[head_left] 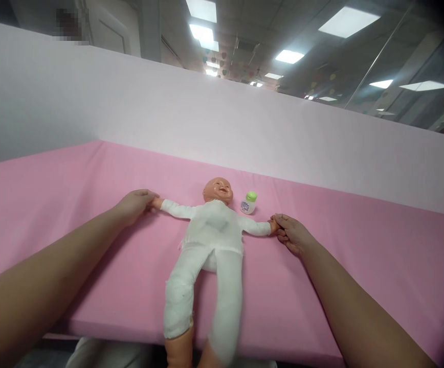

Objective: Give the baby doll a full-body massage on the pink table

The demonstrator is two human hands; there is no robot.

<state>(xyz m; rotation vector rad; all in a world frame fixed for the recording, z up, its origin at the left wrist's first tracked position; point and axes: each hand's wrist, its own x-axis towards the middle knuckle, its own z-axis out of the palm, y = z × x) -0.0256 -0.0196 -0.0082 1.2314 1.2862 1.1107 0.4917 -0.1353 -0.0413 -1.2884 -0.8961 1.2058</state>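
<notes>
A baby doll in a white cloth suit lies face up on a pink padded surface, its arms stretched out to both sides. Its legs point toward me, and the feet hang past the near edge. My left hand is closed around the doll's hand on the left. On the other side, my right hand grips the doll's other hand between thumb and fingers. Beside the doll's head stands a small clear bottle with a green cap and a printed label, touched by neither hand.
A white wall panel runs along the far side of the pink surface. Above it, glass shows reflected ceiling lights. Light-coloured clothing shows below the near edge.
</notes>
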